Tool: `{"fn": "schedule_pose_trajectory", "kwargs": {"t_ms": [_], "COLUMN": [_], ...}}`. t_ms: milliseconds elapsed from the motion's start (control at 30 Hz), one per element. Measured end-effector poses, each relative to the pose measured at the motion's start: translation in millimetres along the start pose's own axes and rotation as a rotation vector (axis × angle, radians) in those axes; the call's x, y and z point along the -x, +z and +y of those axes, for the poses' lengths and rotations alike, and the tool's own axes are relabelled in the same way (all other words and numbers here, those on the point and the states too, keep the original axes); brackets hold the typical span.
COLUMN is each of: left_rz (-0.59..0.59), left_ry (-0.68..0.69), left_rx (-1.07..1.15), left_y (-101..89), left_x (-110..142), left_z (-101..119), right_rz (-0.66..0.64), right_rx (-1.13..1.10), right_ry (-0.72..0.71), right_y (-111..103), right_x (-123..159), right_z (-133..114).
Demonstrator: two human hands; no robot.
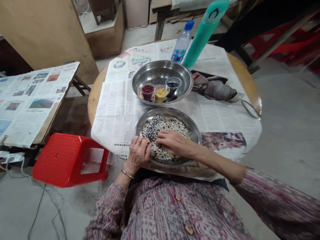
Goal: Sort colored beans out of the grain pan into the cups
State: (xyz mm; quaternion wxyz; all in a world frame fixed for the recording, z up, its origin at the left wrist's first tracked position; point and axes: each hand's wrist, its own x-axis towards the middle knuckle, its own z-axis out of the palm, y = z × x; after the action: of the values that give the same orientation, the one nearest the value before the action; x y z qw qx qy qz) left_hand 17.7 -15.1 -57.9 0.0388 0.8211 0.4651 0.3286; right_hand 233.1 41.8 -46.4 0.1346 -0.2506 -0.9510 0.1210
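Observation:
A shallow round metal tray [197, 135] holds a spread of mixed white grains, dark beans and yellow beans [162, 123]. My right hand [173, 142] reaches into it from the right, fingers bent down and closed among the grains; what they pinch is hidden. At the tray's left front rim is my left hand [138, 150], its fingers curled and closed, contents not visible. Behind the tray sits a deeper metal basin [160, 69] with three clear cups: red beans [148, 90], yellow beans [161, 94] and black beans [173, 86].
Newspaper [115, 113] covers the round wooden table. A blue-capped bottle [183, 41], a tall green container [206, 31] and a folded grey umbrella [216, 89] lie or stand beyond the basin. To the left are a red stool [67, 160] and another newspaper-covered table [37, 100].

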Motion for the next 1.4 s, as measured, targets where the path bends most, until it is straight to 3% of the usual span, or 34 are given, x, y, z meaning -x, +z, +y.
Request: {"fn": "schedule_pose_trajectory", "kwargs": {"t_ms": [167, 300, 467, 633, 700, 833, 933, 1033, 1167, 1267, 1333, 1400], "left_rz": [0.037, 0.038, 0.046, 0.051, 0.055, 0.077, 0.074, 0.074, 0.097, 0.085, 0.071, 0.072], "left_ry": [0.008, 0.005, 0.016, 0.001, -0.011, -0.005, -0.006, 0.000, 0.017, 0.017, 0.016, 0.016], "left_rx": [0.058, 0.073, 0.076, 0.080, 0.075, 0.088, 0.102, 0.085, 0.078, 0.063, 0.042, 0.042], "left_y": [-2.1, -1.4, -0.2, -0.1, 0.3, 0.9, 0.5, -0.3, -0.6, 0.2, 0.9, 1.3], "left_x": [-2.3, -2.0, -0.9, 0.1, 0.9, 2.0, 1.6, 0.3, -1.3, -1.2, -0.3, 0.7], "left_z": [1.5, 0.0, -1.3, -0.5, -0.2, -0.1, 0.0, 0.2, 0.0, -0.8, -1.2, -1.3], "right_rz": [0.231, 0.307, 0.229, 0.278, 0.246, 0.057, 0.027, 0.104, 0.303, 0.379, 0.340, 0.251], "right_rx": [0.023, 0.000, -0.128, -0.322, -0.353, -0.296, -0.189, -0.099, -0.059, -0.036, -0.040, -0.061], "right_ry": [0.323, 0.488, 0.438, 0.367, 0.303, 0.072, -0.005, 0.063, 0.327, 0.478, 0.432, 0.291], "right_y": [-12.4, -7.4, 12.1, 15.7, 10.3, 0.0, 0.4, 4.0, 4.3, 4.1, 5.9, 8.7], "right_x": [36.1, 34.3, 5.3, -18.7, -17.6, 0.0, 13.8, 19.7, 12.0, -3.6, -14.1, -20.3], "right_z": [24.2, 21.2, 0.5, -13.1, -20.5, -36.1, -34.7, -15.3, 17.1, 21.5, 11.1, -5.3]}}
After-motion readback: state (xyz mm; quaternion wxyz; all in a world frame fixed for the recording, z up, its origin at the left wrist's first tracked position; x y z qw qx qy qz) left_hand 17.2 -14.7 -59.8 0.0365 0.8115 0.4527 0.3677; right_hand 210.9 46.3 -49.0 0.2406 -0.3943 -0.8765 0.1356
